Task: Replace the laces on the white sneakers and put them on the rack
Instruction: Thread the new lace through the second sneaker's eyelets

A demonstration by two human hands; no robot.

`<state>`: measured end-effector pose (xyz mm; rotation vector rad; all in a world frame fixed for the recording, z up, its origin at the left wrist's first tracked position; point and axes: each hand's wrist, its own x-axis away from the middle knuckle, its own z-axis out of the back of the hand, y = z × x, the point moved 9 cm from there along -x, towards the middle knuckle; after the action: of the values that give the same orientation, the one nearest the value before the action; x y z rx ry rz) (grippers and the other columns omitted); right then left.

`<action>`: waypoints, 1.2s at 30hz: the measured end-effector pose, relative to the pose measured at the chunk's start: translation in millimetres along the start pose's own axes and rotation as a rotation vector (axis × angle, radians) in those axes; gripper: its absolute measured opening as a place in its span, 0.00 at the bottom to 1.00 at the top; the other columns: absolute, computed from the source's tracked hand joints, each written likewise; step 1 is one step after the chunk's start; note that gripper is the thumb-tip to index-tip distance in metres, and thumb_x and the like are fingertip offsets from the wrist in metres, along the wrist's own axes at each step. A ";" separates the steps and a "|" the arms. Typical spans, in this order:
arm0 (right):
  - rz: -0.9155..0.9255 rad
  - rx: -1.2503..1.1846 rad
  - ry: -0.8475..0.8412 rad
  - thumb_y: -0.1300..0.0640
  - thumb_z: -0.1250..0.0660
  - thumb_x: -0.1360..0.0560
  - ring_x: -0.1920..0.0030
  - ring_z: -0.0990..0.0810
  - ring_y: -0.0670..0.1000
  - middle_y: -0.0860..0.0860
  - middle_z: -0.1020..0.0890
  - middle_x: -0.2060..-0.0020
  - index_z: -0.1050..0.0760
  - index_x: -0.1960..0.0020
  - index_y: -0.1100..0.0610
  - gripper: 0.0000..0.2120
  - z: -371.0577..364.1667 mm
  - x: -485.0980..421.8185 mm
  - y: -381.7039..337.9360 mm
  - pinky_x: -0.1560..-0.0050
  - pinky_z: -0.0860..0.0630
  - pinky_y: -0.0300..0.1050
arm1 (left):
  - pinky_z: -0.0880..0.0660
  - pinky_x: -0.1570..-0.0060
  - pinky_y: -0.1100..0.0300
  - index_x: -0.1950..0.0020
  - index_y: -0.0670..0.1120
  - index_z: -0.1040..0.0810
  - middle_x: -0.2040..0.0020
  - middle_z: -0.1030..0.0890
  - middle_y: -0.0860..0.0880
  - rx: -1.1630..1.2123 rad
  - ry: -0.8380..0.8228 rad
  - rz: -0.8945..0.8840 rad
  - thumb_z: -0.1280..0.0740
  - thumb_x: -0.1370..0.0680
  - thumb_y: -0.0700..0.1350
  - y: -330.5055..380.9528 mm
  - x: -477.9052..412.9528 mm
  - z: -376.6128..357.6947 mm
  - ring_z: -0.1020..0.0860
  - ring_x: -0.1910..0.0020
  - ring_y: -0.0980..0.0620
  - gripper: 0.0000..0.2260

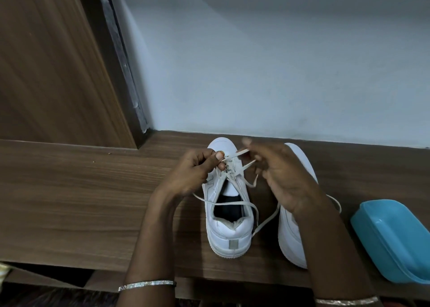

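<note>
Two white sneakers stand on a brown wooden top (81, 190), toes toward the wall. The left sneaker (229, 227) is upright with its heel toward me. My left hand (197, 169) pinches the white lace (235, 204) at the eyelets near the toe. My right hand (279, 174) holds another stretch of that lace, pulled up to the right of the eyelets. Loose lace ends trail over the shoe's opening and down between the shoes. My right hand and forearm partly hide the right sneaker (290, 237).
A blue plastic tub (395, 239) lies at the right edge of the wooden top. A pale wall (279, 62) rises just behind the shoes. A brown wooden panel (46, 62) stands at the back left. Below the front edge are dark openings.
</note>
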<state>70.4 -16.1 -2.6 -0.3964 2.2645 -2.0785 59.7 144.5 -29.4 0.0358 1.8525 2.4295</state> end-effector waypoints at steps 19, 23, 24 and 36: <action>0.299 -0.253 0.645 0.67 0.30 0.35 0.64 0.21 0.53 0.53 0.19 0.63 0.28 0.49 0.50 0.19 115.4 12.7 -18.5 0.59 0.21 0.48 | 0.44 0.69 0.58 0.62 0.48 0.17 0.77 0.35 0.55 -0.047 0.066 -0.004 0.35 0.18 0.52 -15.8 -2.1 14.2 0.42 0.75 0.54 0.15; 0.491 0.547 0.560 0.65 0.27 0.32 0.52 0.20 0.43 0.45 0.19 0.49 0.22 0.47 0.47 0.18 73.4 16.7 -49.1 0.51 0.23 0.40 | 0.41 0.66 0.56 0.59 0.49 0.14 0.70 0.34 0.45 -0.007 0.044 -0.032 0.33 0.22 0.58 -7.7 -0.7 13.5 0.40 0.69 0.47 0.15; 0.493 0.592 0.437 0.66 0.27 0.31 0.53 0.19 0.41 0.44 0.17 0.52 0.19 0.50 0.48 0.15 56.2 11.3 -47.3 0.51 0.24 0.36 | 0.40 0.67 0.58 0.58 0.49 0.14 0.69 0.33 0.45 -0.002 0.034 -0.034 0.33 0.22 0.58 -6.4 -0.6 12.7 0.39 0.69 0.48 0.15; 0.302 0.705 0.004 0.60 0.21 0.29 0.62 0.15 0.44 0.46 0.13 0.62 0.13 0.52 0.53 0.07 -13.2 -7.0 0.5 0.55 0.20 0.40 | 0.28 0.67 0.66 0.51 0.43 0.15 0.57 0.17 0.36 0.008 -0.017 -0.031 0.30 0.24 0.53 -5.3 1.9 13.4 0.24 0.62 0.53 0.14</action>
<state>74.4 -1.7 -2.7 -0.0067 1.3294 -2.4854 59.0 159.0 -31.0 0.0287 1.8420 2.3935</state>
